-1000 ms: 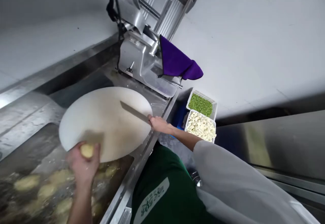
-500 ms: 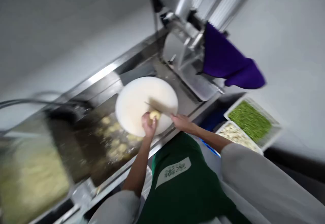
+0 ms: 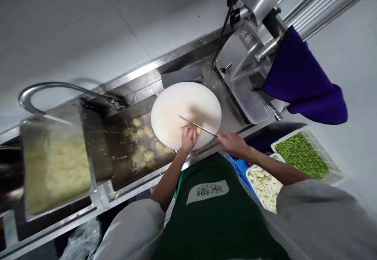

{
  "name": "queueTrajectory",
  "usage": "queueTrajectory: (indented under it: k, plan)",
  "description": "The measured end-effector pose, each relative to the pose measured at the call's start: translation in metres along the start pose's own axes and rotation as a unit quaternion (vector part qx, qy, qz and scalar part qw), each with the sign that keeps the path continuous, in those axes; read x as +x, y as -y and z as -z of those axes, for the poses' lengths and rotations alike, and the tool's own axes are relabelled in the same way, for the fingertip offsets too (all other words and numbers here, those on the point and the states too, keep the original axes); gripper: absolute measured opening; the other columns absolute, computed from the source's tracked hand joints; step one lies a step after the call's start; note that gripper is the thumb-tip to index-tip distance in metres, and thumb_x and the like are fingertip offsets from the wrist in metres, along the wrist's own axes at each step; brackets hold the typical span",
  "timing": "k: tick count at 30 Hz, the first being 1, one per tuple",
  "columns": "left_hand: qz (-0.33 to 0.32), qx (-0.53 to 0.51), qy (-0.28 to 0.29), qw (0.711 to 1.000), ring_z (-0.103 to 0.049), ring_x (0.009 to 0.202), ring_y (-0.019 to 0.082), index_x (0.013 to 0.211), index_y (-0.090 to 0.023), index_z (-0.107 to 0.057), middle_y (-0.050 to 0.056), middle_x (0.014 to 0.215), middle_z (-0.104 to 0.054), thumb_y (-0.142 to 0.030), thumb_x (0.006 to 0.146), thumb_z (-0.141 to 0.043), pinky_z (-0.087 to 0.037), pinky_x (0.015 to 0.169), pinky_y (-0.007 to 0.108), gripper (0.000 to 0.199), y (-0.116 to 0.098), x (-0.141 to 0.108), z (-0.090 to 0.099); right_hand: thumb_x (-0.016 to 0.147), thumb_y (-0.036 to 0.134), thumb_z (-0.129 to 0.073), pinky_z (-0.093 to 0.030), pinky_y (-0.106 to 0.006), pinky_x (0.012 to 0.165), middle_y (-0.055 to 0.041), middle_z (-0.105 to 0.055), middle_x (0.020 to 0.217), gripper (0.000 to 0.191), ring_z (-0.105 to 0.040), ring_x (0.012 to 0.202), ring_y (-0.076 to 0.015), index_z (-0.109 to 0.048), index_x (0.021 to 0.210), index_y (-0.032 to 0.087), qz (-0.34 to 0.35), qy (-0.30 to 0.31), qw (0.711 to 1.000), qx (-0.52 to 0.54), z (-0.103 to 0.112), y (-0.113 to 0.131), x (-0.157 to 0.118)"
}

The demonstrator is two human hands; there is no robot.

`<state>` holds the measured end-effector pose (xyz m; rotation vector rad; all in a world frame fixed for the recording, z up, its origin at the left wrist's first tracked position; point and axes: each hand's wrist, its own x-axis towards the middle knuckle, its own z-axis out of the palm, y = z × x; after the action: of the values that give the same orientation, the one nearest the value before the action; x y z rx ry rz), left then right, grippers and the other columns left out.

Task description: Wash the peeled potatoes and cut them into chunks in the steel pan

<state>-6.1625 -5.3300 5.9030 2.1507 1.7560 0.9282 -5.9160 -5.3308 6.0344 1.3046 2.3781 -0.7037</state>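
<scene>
A round white cutting board [image 3: 176, 103] lies over the right end of the sink. My right hand [image 3: 234, 145] is closed round the handle of a knife [image 3: 203, 128], whose blade reaches left above the board. Just under the blade, my left hand [image 3: 189, 137] presses a pale yellow potato [image 3: 198, 130] near the board's front edge; the fingers hide part of it. Several peeled potatoes [image 3: 144, 150] lie in the water of the sink, left of the board.
At the left stands a clear tub [image 3: 59, 165] of pale yellow food, below a curved faucet [image 3: 53, 84]. A metal slicer [image 3: 247, 67] with a purple cloth [image 3: 309, 83] is at the right. Crates of chopped greens [image 3: 300, 156] and pale slices [image 3: 263, 185] sit lower right.
The view has shifted, so the board and sink appear further right. The knife blade now shows edge-on, close to my left fingers, where it was tilted flatter. The potato is more covered.
</scene>
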Motion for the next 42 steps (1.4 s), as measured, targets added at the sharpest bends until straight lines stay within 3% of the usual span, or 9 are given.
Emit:
queueTrajectory:
  k: [6,13,16,22,26,30,32,37,42]
  plan:
    - [-0.016,-0.004,-0.024,1.000,-0.057,0.102,0.025,0.100,-0.019,-0.067,0.013,0.099,-0.062,-0.030,0.101,-0.042,-0.044,0.094,0.043,0.027,0.000,-0.003,-0.006,0.104,0.027,-0.029,-0.049,-0.036,0.080,-0.0192,-0.073,0.094,0.033,-0.072,0.093,-0.0304,-0.050,0.124,0.011,-0.001,0.012,1.000,0.009,0.004,-0.003,0.015]
    - [-0.018,-0.060,-0.120,0.991,-0.057,0.099,0.022,0.105,-0.019,-0.065,0.011,0.101,-0.061,-0.029,0.102,-0.045,-0.047,0.091,0.040,0.022,0.014,-0.007,-0.001,0.097,0.014,-0.040,-0.050,-0.032,0.085,-0.0167,-0.072,0.108,0.029,-0.071,0.101,-0.0261,-0.053,0.123,0.013,0.039,0.009,0.999,0.020,-0.004,0.035,0.081]
    - [0.005,-0.076,-0.118,0.990,-0.057,0.104,0.023,0.107,-0.020,-0.063,0.011,0.105,-0.058,-0.032,0.099,-0.053,-0.048,0.093,0.041,0.018,0.018,-0.011,0.001,0.096,0.011,-0.039,-0.050,-0.032,0.086,-0.0158,-0.073,0.110,0.033,-0.070,0.104,-0.0256,-0.054,0.125,0.012,0.032,0.013,0.999,0.030,-0.007,0.043,0.102]
    - [0.065,-0.076,-0.053,0.994,-0.048,0.127,0.030,0.126,-0.019,-0.057,0.017,0.130,-0.048,-0.042,0.087,-0.071,-0.045,0.106,0.046,0.048,0.008,-0.003,-0.015,0.105,0.034,-0.030,-0.049,-0.033,0.086,-0.0180,-0.073,0.110,0.037,-0.070,0.104,-0.0281,-0.056,0.123,0.013,-0.009,0.003,1.000,0.026,0.004,0.007,0.108]
    - [0.069,-0.050,0.002,0.996,-0.050,0.123,0.032,0.132,-0.022,-0.059,0.016,0.127,-0.054,-0.042,0.089,-0.069,-0.044,0.104,0.050,0.048,0.005,0.021,-0.012,0.104,0.027,-0.025,-0.049,-0.036,0.086,-0.0195,-0.073,0.105,0.040,-0.070,0.100,-0.0294,-0.052,0.130,0.012,-0.090,-0.029,0.995,-0.029,0.012,-0.017,0.102]
    - [0.060,-0.063,-0.068,0.994,-0.054,0.115,0.028,0.120,-0.021,-0.065,0.012,0.112,-0.059,-0.034,0.098,-0.055,-0.048,0.100,0.046,0.028,0.008,0.058,0.006,0.102,0.022,-0.028,-0.049,-0.040,0.089,-0.0228,-0.069,0.117,0.043,-0.068,0.106,-0.0309,-0.046,0.140,0.011,-0.152,-0.058,0.985,-0.061,0.002,-0.017,0.105]
    - [0.004,-0.061,-0.028,0.998,-0.055,0.113,0.026,0.116,-0.021,-0.067,0.011,0.113,-0.060,-0.031,0.099,-0.054,-0.049,0.100,0.045,0.024,0.012,0.084,0.010,0.102,0.023,-0.029,-0.050,-0.041,0.091,-0.0237,-0.066,0.123,0.046,-0.067,0.108,-0.0308,-0.044,0.143,0.011,-0.163,-0.061,0.983,-0.057,-0.006,-0.011,0.112]
    - [-0.138,-0.038,0.220,0.965,-0.055,0.114,0.029,0.114,-0.021,-0.072,0.011,0.121,-0.060,-0.028,0.087,-0.071,-0.050,0.103,0.047,0.028,0.020,0.133,-0.006,0.101,0.017,-0.024,-0.052,-0.040,0.088,-0.0259,-0.064,0.124,0.058,-0.068,0.106,-0.0293,-0.027,0.158,0.010,-0.150,-0.046,0.987,-0.040,-0.019,0.001,0.127]
    - [-0.102,-0.023,0.211,0.972,-0.054,0.118,0.032,0.116,-0.022,-0.071,0.012,0.123,-0.059,-0.030,0.086,-0.071,-0.049,0.105,0.049,0.031,0.021,0.137,-0.024,0.099,0.013,-0.020,-0.053,-0.036,0.086,-0.0299,-0.065,0.120,0.061,-0.070,0.102,-0.0267,-0.022,0.158,0.000,-0.141,-0.043,0.988,-0.043,-0.015,0.012,0.128]
